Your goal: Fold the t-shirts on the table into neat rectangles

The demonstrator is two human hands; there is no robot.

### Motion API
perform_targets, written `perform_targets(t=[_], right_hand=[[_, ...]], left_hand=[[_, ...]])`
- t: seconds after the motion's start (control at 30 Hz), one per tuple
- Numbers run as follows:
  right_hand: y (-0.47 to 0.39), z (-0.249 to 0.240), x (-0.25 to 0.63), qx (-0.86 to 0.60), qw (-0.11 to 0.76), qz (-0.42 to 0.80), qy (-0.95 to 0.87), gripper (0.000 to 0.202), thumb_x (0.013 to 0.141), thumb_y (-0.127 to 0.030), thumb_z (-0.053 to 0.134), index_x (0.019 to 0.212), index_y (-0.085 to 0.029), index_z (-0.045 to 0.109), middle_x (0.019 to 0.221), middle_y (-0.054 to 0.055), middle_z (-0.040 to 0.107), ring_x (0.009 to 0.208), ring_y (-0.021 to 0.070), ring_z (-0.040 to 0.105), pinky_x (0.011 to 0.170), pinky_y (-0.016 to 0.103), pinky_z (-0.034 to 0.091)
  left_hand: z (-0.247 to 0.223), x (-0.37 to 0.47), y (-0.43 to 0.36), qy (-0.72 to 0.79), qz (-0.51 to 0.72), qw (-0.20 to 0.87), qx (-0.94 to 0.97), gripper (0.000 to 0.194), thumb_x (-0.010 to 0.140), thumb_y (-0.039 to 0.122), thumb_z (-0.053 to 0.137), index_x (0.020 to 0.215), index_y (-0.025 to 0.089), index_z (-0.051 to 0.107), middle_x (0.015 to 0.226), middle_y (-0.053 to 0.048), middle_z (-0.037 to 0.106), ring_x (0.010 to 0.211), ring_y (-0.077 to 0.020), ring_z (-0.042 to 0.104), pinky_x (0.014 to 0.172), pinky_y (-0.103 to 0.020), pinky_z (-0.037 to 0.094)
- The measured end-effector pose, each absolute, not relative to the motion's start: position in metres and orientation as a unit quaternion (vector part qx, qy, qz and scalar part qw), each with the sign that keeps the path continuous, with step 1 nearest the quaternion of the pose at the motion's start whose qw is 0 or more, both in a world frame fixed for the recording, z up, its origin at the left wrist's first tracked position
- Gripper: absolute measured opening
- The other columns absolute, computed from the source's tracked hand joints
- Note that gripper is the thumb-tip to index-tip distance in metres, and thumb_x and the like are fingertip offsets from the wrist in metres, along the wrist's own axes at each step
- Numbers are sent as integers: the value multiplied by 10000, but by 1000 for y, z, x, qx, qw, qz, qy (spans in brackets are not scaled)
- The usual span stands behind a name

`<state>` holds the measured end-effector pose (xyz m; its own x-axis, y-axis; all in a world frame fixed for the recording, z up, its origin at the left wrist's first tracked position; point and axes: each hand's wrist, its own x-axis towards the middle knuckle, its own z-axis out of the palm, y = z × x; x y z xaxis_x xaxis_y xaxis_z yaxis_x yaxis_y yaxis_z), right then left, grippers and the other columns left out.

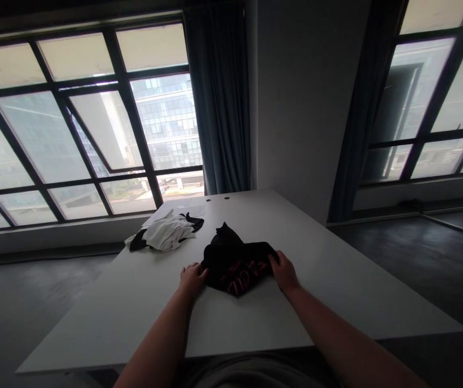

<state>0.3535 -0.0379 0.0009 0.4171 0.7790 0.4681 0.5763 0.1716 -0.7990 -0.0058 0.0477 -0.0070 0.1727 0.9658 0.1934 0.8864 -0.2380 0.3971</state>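
A black garment [220, 264] with pink lettering lies bunched and partly folded on the white table [320, 302]. Its exact kind is hard to make out. At its left edge, my left hand [193, 278] has its fingers closed on the cloth. My right hand [284, 271] pinches the upper right corner, which is lifted a little. Behind the lettered part a dark fold of cloth [226, 235] sticks up toward the far side.
A heap of white and black clothes [170, 231] lies at the table's far left, with paper sheets [178, 206] behind it. Two small dark round spots [226, 198] mark the far edge. Beyond stand windows, a blue curtain [219, 108] and a pillar [299, 108].
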Motion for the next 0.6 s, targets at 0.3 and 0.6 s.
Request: perform_targets(t=[0.3, 0.6], right_hand=[[-38, 3, 384, -659, 623, 105, -409, 459, 868, -647, 442, 859, -225, 622, 803, 43, 671, 774, 248, 628, 717, 355, 502], [-37, -9, 411, -660, 664, 144, -320, 491, 891, -648, 463, 977, -198, 640, 681, -25, 603, 498, 168, 561, 528, 303, 466]], left_hand=[[5, -22, 46, 645, 388, 95, 651, 351, 959, 302, 585, 1305, 264, 539, 1143, -76, 733, 1007, -257, 703, 864, -350, 508], [11, -26, 42, 533, 438, 85, 719, 226, 951, 425, 562, 1004, 256, 703, 1060, -64, 708, 1025, -242, 681, 996, -358, 524]])
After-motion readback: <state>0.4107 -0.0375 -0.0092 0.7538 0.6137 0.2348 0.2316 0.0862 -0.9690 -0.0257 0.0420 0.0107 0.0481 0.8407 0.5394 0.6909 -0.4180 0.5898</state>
